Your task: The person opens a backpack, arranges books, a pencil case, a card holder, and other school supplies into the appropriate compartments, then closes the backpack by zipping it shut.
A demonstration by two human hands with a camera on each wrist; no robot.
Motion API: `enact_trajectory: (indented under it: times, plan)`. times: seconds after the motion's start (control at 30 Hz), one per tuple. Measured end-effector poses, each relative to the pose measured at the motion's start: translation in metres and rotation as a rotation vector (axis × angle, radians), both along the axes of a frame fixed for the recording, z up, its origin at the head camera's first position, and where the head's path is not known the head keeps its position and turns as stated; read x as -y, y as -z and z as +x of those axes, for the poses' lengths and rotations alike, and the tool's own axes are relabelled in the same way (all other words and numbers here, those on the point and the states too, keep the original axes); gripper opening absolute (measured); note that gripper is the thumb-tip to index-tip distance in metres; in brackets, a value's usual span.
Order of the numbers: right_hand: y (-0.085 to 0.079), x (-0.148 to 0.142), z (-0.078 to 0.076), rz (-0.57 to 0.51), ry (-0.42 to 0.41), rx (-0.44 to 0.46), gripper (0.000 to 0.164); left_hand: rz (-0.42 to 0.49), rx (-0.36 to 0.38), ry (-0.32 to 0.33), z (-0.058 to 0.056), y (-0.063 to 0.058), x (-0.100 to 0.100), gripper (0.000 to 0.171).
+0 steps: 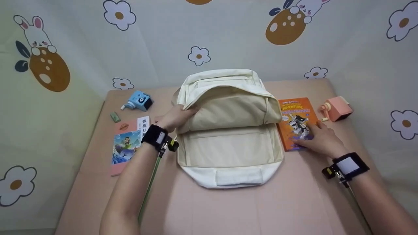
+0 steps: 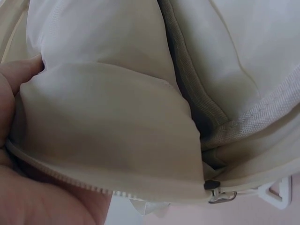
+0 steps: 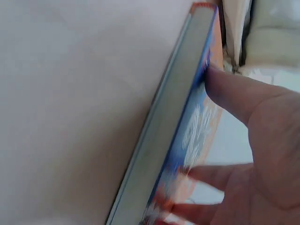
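Note:
A cream backpack (image 1: 228, 176) lies unzipped in the middle of the table, its front panel (image 1: 225, 111) lifted and folded back. My left hand (image 1: 178, 117) grips the panel's zipped edge on the left. In the left wrist view the thumb (image 2: 23, 70) presses on the lining (image 2: 108, 112), and the other fingers are mostly hidden behind the cloth. To the right of the backpack lies a thick orange book (image 1: 294, 109) with a cartoon figure on its cover. My right hand (image 1: 323, 138) rests on that cover, thumb and fingers spread apart; the right wrist view is blurred there.
A pink pencil sharpener (image 1: 339, 109) with a crank stands right of the orange book. On the left are a blue crank sharpener (image 1: 140, 100), a small green eraser (image 1: 115, 117) and a pink book (image 1: 122, 148), partly behind my left arm. A patterned cloth (image 1: 156, 42) hangs behind the table.

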State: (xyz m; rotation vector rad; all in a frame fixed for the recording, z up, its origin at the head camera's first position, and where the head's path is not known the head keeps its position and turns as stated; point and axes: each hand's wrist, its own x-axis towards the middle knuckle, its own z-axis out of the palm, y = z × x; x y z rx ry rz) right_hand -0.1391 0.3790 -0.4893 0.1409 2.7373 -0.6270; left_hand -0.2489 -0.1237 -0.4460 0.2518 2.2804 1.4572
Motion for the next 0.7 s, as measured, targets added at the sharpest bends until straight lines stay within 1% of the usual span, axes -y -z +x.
enact_trajectory:
  times: [0.07, 0.13, 0.2, 0.3, 0.43, 0.53, 0.63, 0.7]
  plan:
    - [-0.002, -0.004, -0.002, -0.034, 0.044, -0.009, 0.128, 0.002, -0.003, 0.006, 0.000, 0.000, 0.000, 0.079]
    - [-0.004, -0.008, -0.005, -0.054, 0.077, -0.014, 0.129, -0.001, -0.006, 0.010, 0.000, -0.001, 0.000, 0.080]
    - [-0.005, -0.012, -0.009, -0.059, 0.095, -0.023, 0.125, -0.007, -0.006, 0.012, 0.000, -0.001, 0.001, 0.079]
    - [-0.007, -0.016, -0.014, -0.057, 0.097, -0.001, 0.110, -0.026, 0.003, 0.005, 0.000, 0.000, 0.001, 0.077]
    - [-0.011, -0.019, -0.021, -0.028, 0.071, 0.068, 0.093, -0.054, 0.030, -0.011, 0.000, 0.000, 0.001, 0.070]
    - [-0.015, -0.020, -0.027, -0.025, 0.056, 0.127, 0.085, -0.068, 0.042, -0.018, -0.001, 0.000, 0.001, 0.069]
    - [-0.018, -0.020, -0.030, -0.069, 0.071, 0.183, 0.084, -0.070, 0.045, -0.017, -0.001, 0.000, 0.001, 0.070]
    - [-0.019, -0.020, -0.031, -0.102, 0.098, 0.214, 0.086, -0.061, 0.052, -0.014, -0.001, 0.000, 0.001, 0.069]
